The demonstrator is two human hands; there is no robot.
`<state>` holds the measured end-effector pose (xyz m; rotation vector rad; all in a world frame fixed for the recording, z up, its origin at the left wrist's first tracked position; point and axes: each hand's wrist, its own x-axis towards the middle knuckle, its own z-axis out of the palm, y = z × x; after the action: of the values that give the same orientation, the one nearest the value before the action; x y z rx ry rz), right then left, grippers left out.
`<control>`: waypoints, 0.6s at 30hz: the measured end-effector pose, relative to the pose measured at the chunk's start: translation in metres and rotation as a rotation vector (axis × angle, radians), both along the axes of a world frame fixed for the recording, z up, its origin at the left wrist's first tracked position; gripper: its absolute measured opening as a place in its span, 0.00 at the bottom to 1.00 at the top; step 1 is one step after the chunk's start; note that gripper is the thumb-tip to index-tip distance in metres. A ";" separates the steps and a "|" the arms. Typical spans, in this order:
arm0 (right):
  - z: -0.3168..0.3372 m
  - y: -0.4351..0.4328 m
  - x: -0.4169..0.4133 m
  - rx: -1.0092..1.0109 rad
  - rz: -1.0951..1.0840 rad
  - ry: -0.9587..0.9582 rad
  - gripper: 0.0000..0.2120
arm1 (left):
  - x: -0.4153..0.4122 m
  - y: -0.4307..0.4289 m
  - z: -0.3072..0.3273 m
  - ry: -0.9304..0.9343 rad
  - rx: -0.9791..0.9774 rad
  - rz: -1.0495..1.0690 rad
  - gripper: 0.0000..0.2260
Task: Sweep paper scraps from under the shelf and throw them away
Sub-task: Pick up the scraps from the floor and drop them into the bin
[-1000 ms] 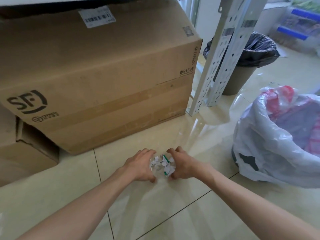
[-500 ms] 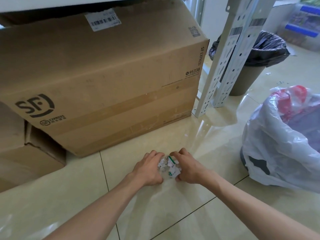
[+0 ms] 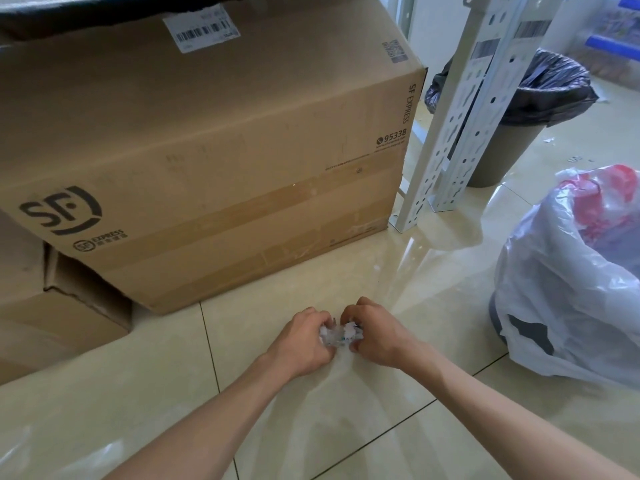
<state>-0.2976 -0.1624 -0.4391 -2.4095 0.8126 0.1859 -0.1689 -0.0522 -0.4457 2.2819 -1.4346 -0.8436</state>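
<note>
Paper scraps (image 3: 340,335) sit bunched on the floor (image 3: 346,410) before the cardboard box (image 3: 207,150); our left hand (image 3: 304,341) and right hand (image 3: 375,336) curl closed around them.

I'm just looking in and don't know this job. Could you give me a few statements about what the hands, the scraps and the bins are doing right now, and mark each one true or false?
1. Both hands are closed around the paper scraps on the floor. True: the left hand and right hand press the little pile between them.
2. The scraps are already in the black-lined bin. False: they are on the tile between the hands.
3. A bin lined with a white plastic bag stands to the person's right. True.
4. The large cardboard box lies behind the person. False: it sits straight ahead, beyond the hands.
5. A broom is held in the right hand. False: no broom shows; the hands are bare.
</note>
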 end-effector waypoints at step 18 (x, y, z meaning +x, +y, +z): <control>-0.003 -0.003 0.006 -0.186 0.037 0.123 0.05 | 0.009 -0.004 0.002 -0.003 0.045 0.172 0.03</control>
<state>-0.2921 -0.1655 -0.4426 -2.6094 0.8751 0.2874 -0.1599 -0.0559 -0.4438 2.3995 -1.2112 -0.8268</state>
